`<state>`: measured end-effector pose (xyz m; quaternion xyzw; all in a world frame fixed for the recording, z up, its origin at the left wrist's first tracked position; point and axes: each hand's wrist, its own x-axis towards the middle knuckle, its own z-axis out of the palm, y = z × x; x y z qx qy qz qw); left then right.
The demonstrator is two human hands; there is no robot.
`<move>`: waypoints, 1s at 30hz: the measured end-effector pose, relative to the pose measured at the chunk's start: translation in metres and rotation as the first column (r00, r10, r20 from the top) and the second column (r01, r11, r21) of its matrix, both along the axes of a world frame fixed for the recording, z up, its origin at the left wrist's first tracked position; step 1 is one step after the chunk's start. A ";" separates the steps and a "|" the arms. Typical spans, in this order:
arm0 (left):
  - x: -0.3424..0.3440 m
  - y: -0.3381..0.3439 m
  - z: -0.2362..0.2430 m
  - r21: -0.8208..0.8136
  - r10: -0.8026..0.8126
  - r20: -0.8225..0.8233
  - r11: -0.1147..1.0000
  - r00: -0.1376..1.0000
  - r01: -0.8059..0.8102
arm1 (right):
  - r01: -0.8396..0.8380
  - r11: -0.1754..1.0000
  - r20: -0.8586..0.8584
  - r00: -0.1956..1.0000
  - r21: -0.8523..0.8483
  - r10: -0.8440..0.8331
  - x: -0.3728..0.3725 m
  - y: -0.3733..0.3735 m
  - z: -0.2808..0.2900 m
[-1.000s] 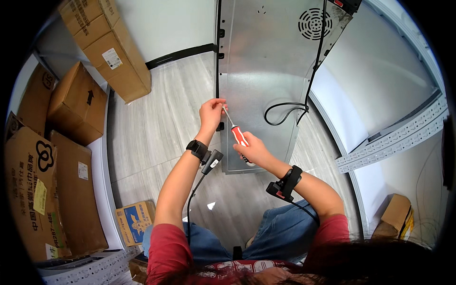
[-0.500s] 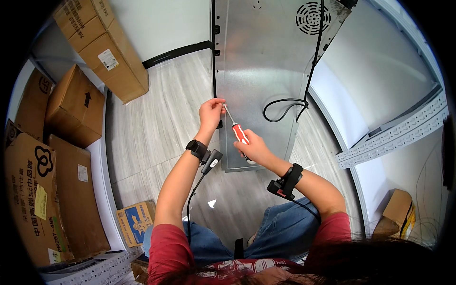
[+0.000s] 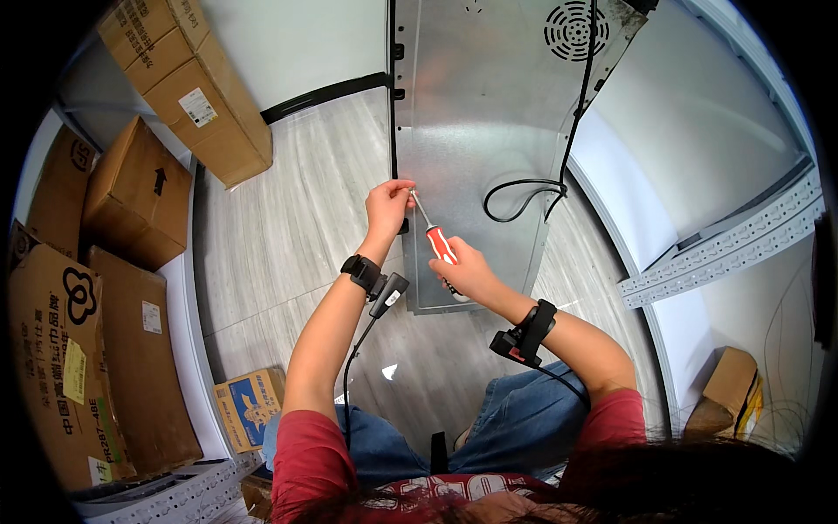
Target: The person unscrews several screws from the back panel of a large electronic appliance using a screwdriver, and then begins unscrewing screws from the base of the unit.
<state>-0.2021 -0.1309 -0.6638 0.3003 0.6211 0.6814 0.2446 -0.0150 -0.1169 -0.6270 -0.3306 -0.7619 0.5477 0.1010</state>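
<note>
A red-and-white-handled screwdriver [image 3: 440,245] is gripped in my right hand [image 3: 467,272], its shaft slanting up and left. At the shaft's tip, my left hand [image 3: 387,206] has thumb and fingers pinched together. Whatever lies between those fingers is too small to make out. Both hands are over the lower left edge of a large grey metal panel [image 3: 480,113], which looks like the back of an appliance. A black cord [image 3: 522,183] runs down the panel's right side and loops over its surface. Round vent slots [image 3: 576,31] show near the panel's top right.
Several cardboard boxes [image 3: 140,196] line the left side, and a tall carton [image 3: 209,109] leans at the far left. A small yellow-and-blue box [image 3: 249,410] lies near my left elbow. Perforated metal shelving [image 3: 720,244] and a brown box [image 3: 729,384] are on the right.
</note>
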 end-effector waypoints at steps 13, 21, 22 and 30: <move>-0.001 -0.004 0.000 -0.032 -0.013 -0.041 0.999 0.999 0.011 | -0.005 1.000 0.001 1.000 -0.024 0.005 0.000 -0.001 -0.004; 0.004 -0.010 -0.002 0.000 -0.051 -0.001 0.999 0.999 0.051 | -0.026 0.995 0.167 0.986 0.101 0.008 0.006 0.012 -0.035; 0.002 -0.011 -0.004 0.015 -0.060 0.024 0.998 0.998 0.059 | -0.040 0.989 0.168 0.986 0.143 0.016 0.004 0.012 -0.040; -0.020 -0.056 -0.061 -0.273 -0.039 -0.263 0.961 0.964 -0.036 | -0.215 0.935 0.178 0.969 0.283 0.169 -0.003 0.005 -0.095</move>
